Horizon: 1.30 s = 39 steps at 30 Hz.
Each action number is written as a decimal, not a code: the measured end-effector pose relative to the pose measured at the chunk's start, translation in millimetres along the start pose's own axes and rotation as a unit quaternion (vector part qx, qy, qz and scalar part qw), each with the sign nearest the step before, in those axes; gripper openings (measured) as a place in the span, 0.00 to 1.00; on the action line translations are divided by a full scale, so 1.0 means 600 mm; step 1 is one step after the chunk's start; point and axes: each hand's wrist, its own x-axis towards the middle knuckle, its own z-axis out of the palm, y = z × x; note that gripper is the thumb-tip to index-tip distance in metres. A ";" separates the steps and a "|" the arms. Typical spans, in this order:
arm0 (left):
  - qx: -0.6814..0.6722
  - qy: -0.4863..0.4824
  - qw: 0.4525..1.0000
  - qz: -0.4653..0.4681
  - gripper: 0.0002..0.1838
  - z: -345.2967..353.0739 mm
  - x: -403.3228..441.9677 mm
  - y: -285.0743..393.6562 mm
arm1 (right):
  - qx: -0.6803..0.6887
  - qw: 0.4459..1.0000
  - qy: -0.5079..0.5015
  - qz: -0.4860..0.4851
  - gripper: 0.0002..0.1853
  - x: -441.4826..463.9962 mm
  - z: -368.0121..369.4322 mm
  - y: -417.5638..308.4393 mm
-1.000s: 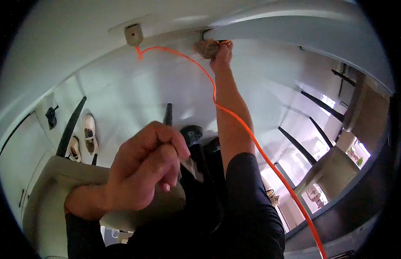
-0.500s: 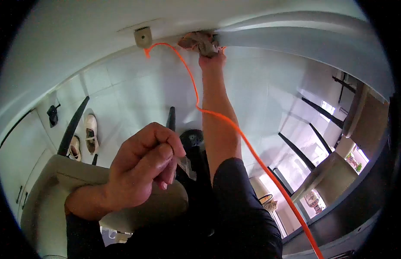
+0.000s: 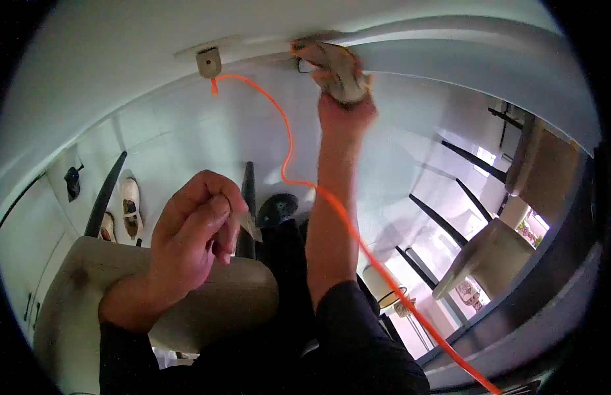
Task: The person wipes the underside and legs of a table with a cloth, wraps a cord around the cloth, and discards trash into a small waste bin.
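Observation:
My right hand (image 3: 348,112) is stretched far forward, its fingers wrapped round a crumpled brown-grey cloth (image 3: 340,69) with orange edging. The cloth is beside the rim of a pale curved surface (image 3: 437,33) at the top of the view; whether it touches that rim I cannot tell. My left hand (image 3: 197,227) is held above a beige chair seat (image 3: 243,283), fingers curled in and thumb against them. I see nothing in its grip. A bright orange cord (image 3: 287,151) passes over my right forearm.
One end of the cord hangs below a small beige fitting (image 3: 209,63). Light shoes (image 3: 130,207) stand on the pale tiled floor (image 3: 180,141) at left, near a dark chair leg (image 3: 108,191). More chairs (image 3: 490,257) are at right. A dark shoe (image 3: 277,209) shows below.
My right hand and the cloth have swung right and a little nearer to me, off the rim by the cord. My left hand has shifted slightly left and up in view, still curled.

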 end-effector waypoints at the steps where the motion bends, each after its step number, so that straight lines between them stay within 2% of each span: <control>1: -0.025 -0.002 1.000 -0.001 0.10 0.002 -0.001 0.001 | -0.029 0.999 -0.019 0.000 0.22 -0.037 0.029 -0.032; 3: -0.049 -0.005 0.999 0.002 0.10 0.000 0.002 0.000 | -0.109 0.988 -0.088 0.062 0.23 -0.064 0.078 -0.099; 4: -0.027 -0.013 1.000 0.008 0.10 -0.001 0.004 -0.002 | -0.174 0.981 -0.043 0.071 0.21 -0.070 0.086 -0.117; 7: -0.016 -0.012 1.000 0.000 0.10 0.005 -0.001 -0.002 | -0.207 0.978 0.010 0.037 0.19 -0.039 0.002 -0.153; 9: -0.029 0.007 1.000 -0.006 0.12 0.009 0.002 -0.005 | -0.207 0.978 -0.001 0.026 0.15 0.003 -0.054 -0.164; 10: -0.020 -0.017 1.000 -0.008 0.10 0.008 0.003 -0.005 | -0.251 0.968 0.018 0.006 0.15 0.038 -0.082 -0.163; 11: -0.012 -0.040 0.999 -0.012 0.09 0.007 0.005 -0.004 | -0.294 0.955 0.039 -0.013 0.15 0.073 -0.111 -0.152; 15: -0.022 -0.042 0.999 -0.014 0.08 0.010 0.008 0.001 | -0.375 0.926 0.043 0.007 0.16 0.210 -0.219 -0.068; 17: -0.028 -0.050 0.998 -0.036 0.08 0.012 0.009 0.001 | -0.403 0.907 0.079 0.090 0.18 0.235 -0.244 -0.018; 19: -0.007 -0.048 0.998 -0.049 0.11 0.017 0.005 0.000 | -0.413 0.898 0.103 0.108 0.18 0.230 -0.236 -0.010; 20: 0.017 -0.049 0.997 -0.054 0.14 0.019 0.007 0.000 | -0.422 0.891 0.121 0.121 0.19 0.231 -0.216 -0.006; 24: 0.032 -0.069 0.995 -0.072 0.13 0.020 0.009 0.002 | -0.401 0.907 0.088 0.095 0.21 0.206 -0.182 -0.013; 26: -0.006 -0.031 0.998 -0.051 0.07 0.025 0.010 -0.001 | -0.359 0.927 0.035 0.101 0.18 0.198 -0.178 -0.041; 29: 0.003 -0.049 0.998 -0.025 0.08 0.023 0.003 -0.005 | -0.312 0.949 0.024 0.045 0.18 0.108 -0.097 -0.072; 31: 0.006 -0.069 0.998 -0.012 0.09 0.026 0.004 -0.014 | -0.322 0.946 0.010 -0.028 0.18 0.059 -0.032 -0.104; 32: -0.013 -0.051 0.999 -0.013 0.09 0.026 0.005 -0.020 | -0.306 0.946 0.103 -0.026 0.18 0.024 0.030 -0.123; 33: -0.030 -0.032 0.999 -0.013 0.09 0.028 0.006 -0.023 | -0.305 0.946 0.099 -0.044 0.18 0.000 0.066 -0.147; 35: -0.027 -0.041 0.999 0.003 0.08 0.034 0.003 -0.024 | -0.305 0.946 -0.037 -0.103 0.19 -0.047 0.129 -0.197; 36: -0.032 -0.041 0.999 0.007 0.08 0.027 0.005 -0.025 | -0.293 0.949 0.006 -0.120 0.20 -0.078 0.182 -0.211; 37: -0.039 -0.038 0.998 0.009 0.08 0.022 0.003 -0.026 | -0.324 0.926 -0.028 -0.193 0.20 -0.111 0.229 -0.223; 39: -0.041 -0.050 0.998 0.025 0.08 0.018 0.009 -0.031 | -0.289 0.934 -0.072 -0.198 0.20 -0.149 0.283 -0.273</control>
